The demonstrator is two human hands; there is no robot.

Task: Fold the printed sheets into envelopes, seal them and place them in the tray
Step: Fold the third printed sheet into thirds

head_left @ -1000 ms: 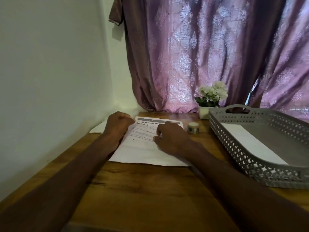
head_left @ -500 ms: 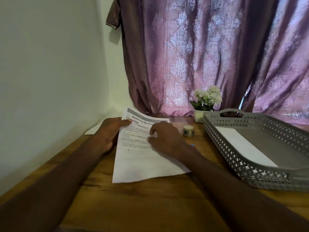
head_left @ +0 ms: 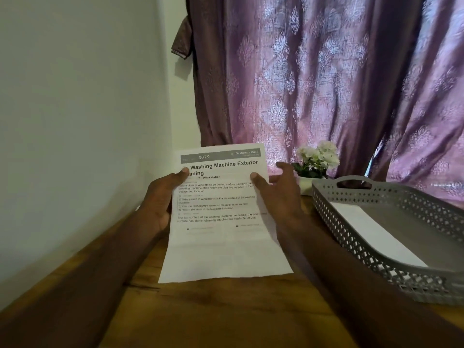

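A printed sheet [head_left: 221, 237] headed "Washing Machine Exterior" is held up with its top edge raised, its bottom edge near the wooden table [head_left: 226, 312]. My left hand [head_left: 160, 199] pinches the sheet's left edge, thumb on the print. My right hand [head_left: 278, 194] pinches the right edge with the thumb in front and the fingers behind. To the right stands a grey perforated tray [head_left: 351, 242] with a white folded paper [head_left: 376, 234] lying inside.
A small white pot of pale flowers [head_left: 316, 162] stands at the table's back, by the tray's far corner. A purple patterned curtain [head_left: 326, 84] hangs behind. A white wall [head_left: 75, 121] borders the table on the left.
The sheet lay flat on the table under both hands; now both hands have lifted its top end upright toward me. The small round jar seen beside it is hidden now.
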